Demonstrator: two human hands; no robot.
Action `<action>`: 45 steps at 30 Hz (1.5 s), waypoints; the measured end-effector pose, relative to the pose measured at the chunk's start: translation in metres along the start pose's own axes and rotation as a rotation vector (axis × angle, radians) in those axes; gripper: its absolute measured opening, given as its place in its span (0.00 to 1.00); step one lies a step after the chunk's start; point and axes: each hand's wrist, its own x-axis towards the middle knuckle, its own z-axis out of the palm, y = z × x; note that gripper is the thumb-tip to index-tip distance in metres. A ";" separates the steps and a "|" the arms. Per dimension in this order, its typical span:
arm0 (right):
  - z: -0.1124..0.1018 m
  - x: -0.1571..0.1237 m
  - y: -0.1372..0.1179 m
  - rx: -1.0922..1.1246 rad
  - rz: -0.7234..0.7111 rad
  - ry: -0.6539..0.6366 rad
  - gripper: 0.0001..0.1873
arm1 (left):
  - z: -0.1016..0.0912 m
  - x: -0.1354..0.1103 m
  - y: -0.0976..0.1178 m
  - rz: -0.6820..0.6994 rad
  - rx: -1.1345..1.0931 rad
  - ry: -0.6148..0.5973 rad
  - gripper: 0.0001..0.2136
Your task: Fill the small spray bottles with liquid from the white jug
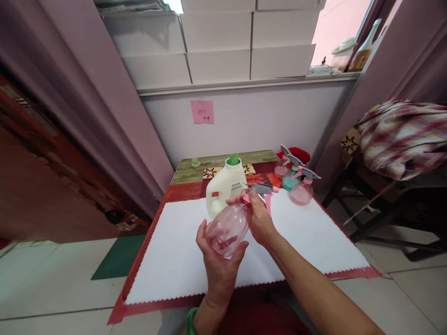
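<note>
A clear pink spray bottle (pixel 228 228) is held tilted above the white mat, its grey and pink trigger head pointing up to the right. My left hand (pixel 218 263) cups the bottle's base, fingers wrapped around it. Around the pink collar just under the trigger head, my right hand (pixel 257 216) is closed. Just behind the bottle stands a cream jug (pixel 223 184) with a side handle; its neck is uncapped and shows a green spout. A round green cap (pixel 195 163) lies at the table's far left.
Three spray bottles stand at the right: a pink one (pixel 301 193), a teal one (pixel 289 180) and another pink one (pixel 280 168). The white mat (pixel 171 251) has a zigzag edge on a red cloth. A plaid cloth (pixel 401 135) hangs over furniture at right.
</note>
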 end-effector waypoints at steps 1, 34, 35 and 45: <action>0.001 0.000 0.001 0.008 0.007 0.017 0.24 | -0.001 0.001 -0.004 0.089 0.067 0.009 0.46; -0.013 -0.004 -0.001 -0.009 -0.006 -0.180 0.23 | -0.013 0.029 0.036 -1.407 -0.841 -0.476 0.35; -0.014 -0.004 0.000 -0.021 -0.005 -0.183 0.23 | -0.013 0.028 0.036 -1.396 -0.824 -0.475 0.35; -0.009 -0.003 -0.006 0.042 0.043 -0.036 0.23 | 0.002 0.009 0.042 -0.577 -0.463 -0.140 0.31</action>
